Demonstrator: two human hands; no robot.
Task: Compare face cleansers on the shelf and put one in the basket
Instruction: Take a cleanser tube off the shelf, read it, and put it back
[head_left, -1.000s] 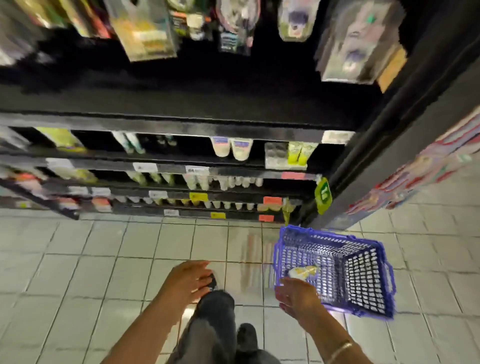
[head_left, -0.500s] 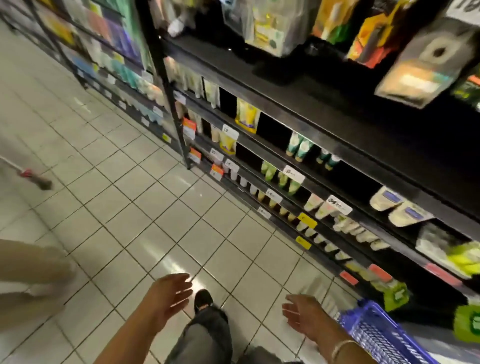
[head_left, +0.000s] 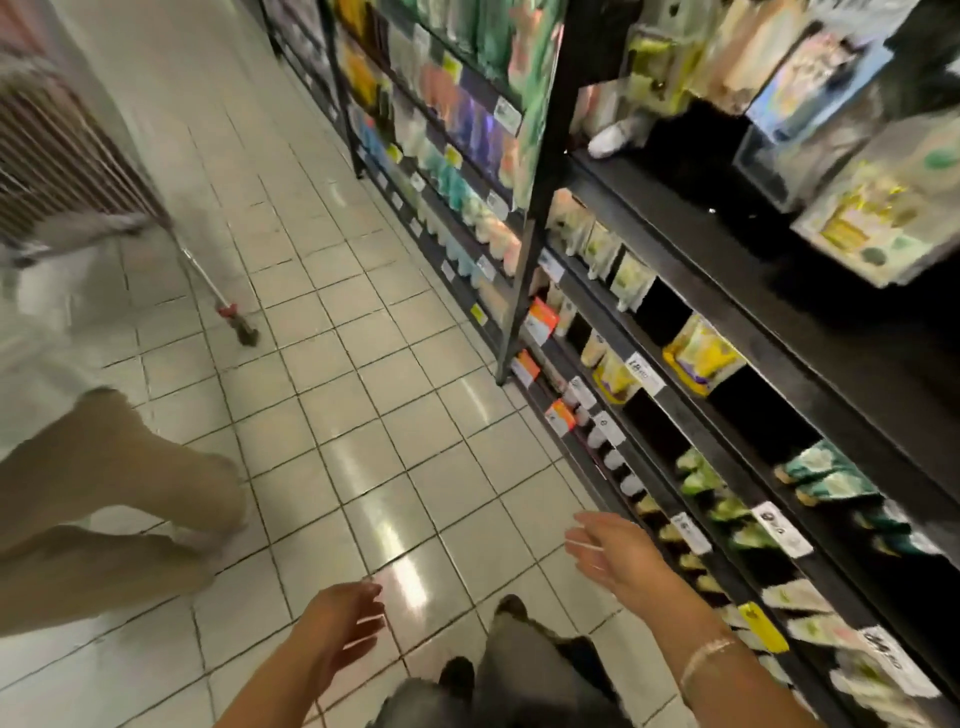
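Since 1 second ago our view has swung from the basket to the aisle; the basket is now out of frame, so we judge the drop finished. Both our left hand (head_left: 345, 621) and right hand (head_left: 613, 553) hang loose-fingered, holding nothing. Cleanser tubes (head_left: 698, 475) sit just right of our right fingers (head_left: 582, 525), apart.

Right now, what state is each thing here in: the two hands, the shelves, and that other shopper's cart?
Left hand: open, fingers relaxed, holding nothing.
Right hand: open, fingers spread, holding nothing, apart from the shelves.
Shelves: stocked, with dark gaps between some products.
Price tags: fixed along the shelf edges.
Cart: upright on the tiled floor, blurred.
Basket: not in view.
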